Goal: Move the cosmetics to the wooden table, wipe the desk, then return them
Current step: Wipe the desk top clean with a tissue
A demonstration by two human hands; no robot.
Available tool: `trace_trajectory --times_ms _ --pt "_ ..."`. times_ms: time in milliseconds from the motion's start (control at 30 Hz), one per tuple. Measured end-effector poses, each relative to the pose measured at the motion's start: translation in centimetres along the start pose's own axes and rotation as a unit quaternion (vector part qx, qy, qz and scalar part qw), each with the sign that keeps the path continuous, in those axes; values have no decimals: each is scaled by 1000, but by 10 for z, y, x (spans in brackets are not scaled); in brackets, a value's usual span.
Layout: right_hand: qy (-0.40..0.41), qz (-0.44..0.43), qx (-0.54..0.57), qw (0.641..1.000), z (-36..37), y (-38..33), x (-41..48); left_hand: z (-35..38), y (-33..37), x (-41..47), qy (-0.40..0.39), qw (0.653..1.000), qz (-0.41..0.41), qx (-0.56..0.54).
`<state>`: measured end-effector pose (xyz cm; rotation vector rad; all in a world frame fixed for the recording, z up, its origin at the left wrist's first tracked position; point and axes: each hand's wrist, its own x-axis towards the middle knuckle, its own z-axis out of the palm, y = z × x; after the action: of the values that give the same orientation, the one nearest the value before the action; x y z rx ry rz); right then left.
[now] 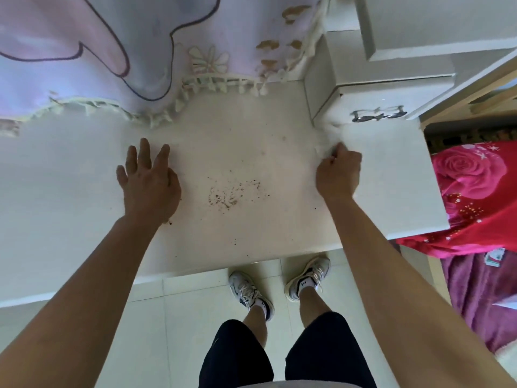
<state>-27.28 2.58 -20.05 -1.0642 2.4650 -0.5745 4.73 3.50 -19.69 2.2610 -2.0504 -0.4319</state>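
A white bench (70,191) filled the middle of the view, seen from above. Its near edge ran from 8 o'clock to 4 o'clock, with pale floor tiles (181,317) below it. Its right edge stood at 3 o'clock, just beside a red rose-print bedspread (475,186). At 12 o'clock a pink and lilac fringed cloth (167,37) hung over the far side. At 1 o'clock a white drawer unit (377,88) sat on the bench top, closing off that corner. Open surface stretched from the centre out toward 9 o'clock.

Two hands were on the bench. The left hand (149,186), at 9 o'clock from centre, lay palm down with its fingers (145,152) straight and spread. The right hand (340,172), at 2 o'clock from centre, had its fingers curled round a white crumpled wipe (321,152). Only a small edge of the wipe showed past the knuckles, touching the bench just in front of the drawer unit.

One patch of dark crumbs (232,193) lay between the hands, with a few stray specks nearer the front edge. The bench top looked dull and faintly stained around the patch.

The drawer unit carried one metal handle (377,114). Two white trainers, the left (247,289) and the right (307,275), stood on the tiles at 6 o'clock, below black shorts (321,354).
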Motion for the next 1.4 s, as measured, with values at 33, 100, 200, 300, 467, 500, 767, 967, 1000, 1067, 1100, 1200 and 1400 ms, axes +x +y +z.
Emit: trace_trajectory --times_ms 33,100,200,300,467,500,767,967,1000,1067,1100,1200,1400 --pt "-16 -45 -42 998 13 -8 -11 0 -3 1 4 1000 -4 -2" --pt "-55 -163 -74 982 41 -33 -37 0 -13 5 9 1000 -16 -8" --pt "-183 -303 -38 934 68 -74 -73 -1 -25 10 20 999 -31 -14" --pt "-252 -327 37 910 67 -95 -82 -5 -31 13 37 999 -27 3" --pt "73 -259 83 959 33 -97 -25 -7 -32 16 47 998 -23 26" --pt "101 -255 34 961 31 -97 -13 -8 -32 18 49 998 -35 16" --pt "-80 -284 -172 940 92 -129 -17 -12 -35 23 55 997 -52 11" --pt "-251 -418 20 873 100 -144 -59 -18 -44 29 59 997 -52 -20" --pt "-200 -386 46 899 93 -140 -50 -21 -49 28 72 995 -63 -38" --pt "-76 -287 72 952 77 -127 -21 -23 -61 23 111 987 -100 -50" --pt "-32 -237 70 968 71 -120 -4 -24 -68 20 122 984 -123 -40" --pt "-23 -187 -34 981 72 -114 25 -22 -85 10 87 982 -170 10" --pt "-205 -448 -135 860 124 -173 -60 -19 -97 9 40 985 -166 41"
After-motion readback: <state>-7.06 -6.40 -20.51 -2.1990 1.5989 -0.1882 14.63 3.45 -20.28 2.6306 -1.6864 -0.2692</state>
